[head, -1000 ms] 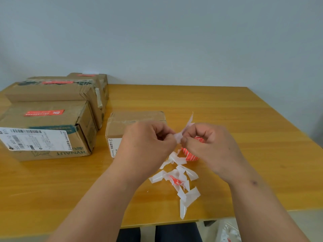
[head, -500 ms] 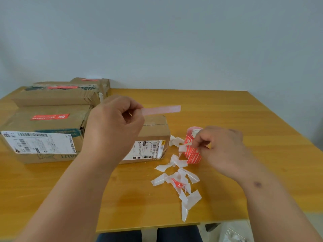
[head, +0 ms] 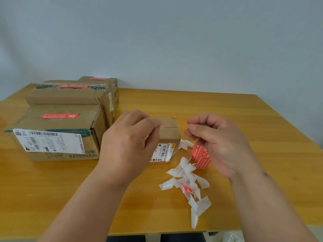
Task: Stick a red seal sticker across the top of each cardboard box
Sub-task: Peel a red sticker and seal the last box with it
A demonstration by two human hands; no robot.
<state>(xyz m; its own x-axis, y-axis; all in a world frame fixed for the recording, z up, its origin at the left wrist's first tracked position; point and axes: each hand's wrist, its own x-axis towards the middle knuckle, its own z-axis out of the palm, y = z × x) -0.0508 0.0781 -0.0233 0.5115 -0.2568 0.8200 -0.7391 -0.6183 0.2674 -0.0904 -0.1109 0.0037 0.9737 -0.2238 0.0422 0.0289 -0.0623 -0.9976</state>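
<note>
Sealing of the small cardboard box (head: 168,135) looks to be the step in hand, judging from the head view: its top shows no red strip, while the three boxes left of it each carry one. The left hand (head: 129,142) hovers over the small box with fingers curled and tips pinched together; whether a sticker is between them cannot be told, since none shows. The right hand (head: 216,140), just right of the small box, is loosely curled with thumb near forefinger and holds nothing visible. The red sticker roll (head: 201,155) stands on the table (head: 244,119) right of the small box, partly behind the right hand, with white backing scraps (head: 188,182) strewn nearer the person. The next move probably calls for laying a strip flat across the top seam and pressing it down. The large box (head: 57,135) reads "HYNAUT" upside down below a white shipping label; the barcode text and the sticker (head: 60,116) print are too small to read.
</note>
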